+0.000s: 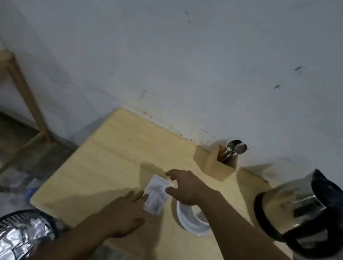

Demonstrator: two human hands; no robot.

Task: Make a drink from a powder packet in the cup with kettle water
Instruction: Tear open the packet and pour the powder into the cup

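**Two hands meet on a powder packet beside the cup**

Seen from the head camera, both bare forearms reach forward from the lower edge of the picture over a pale wooden tabletop point(117, 147). The left hand point(127, 216) lies palm down, fingers stretched nearly flat and close together, their tips touching the near left edge of the packet point(157, 194); whether it presses or merely rests there cannot be told. The right hand point(187, 187) comes in from the right, arched above the tabletop, with its thumb and forefinger spread apart and set at the packet's far right corner, not yet closed into a firm pinch.

The packet is a small whitish sachet lying flat near the middle of the tabletop. Its long axis runs from the near edge toward the wall, tilted slightly to the left at the far end. Any printing on it is too blurred to read.

Just right of the packet, partly under the right wrist, stands a white cup point(192, 219), mouth upward. Farther right sits a steel kettle point(302, 212) with a black lid and handle. By the wall, a wooden holder point(217, 163) carries metal spoons point(234, 150). Below the tabletop's left corner, a black basket point(9, 236) holds crumpled silver wrappers.
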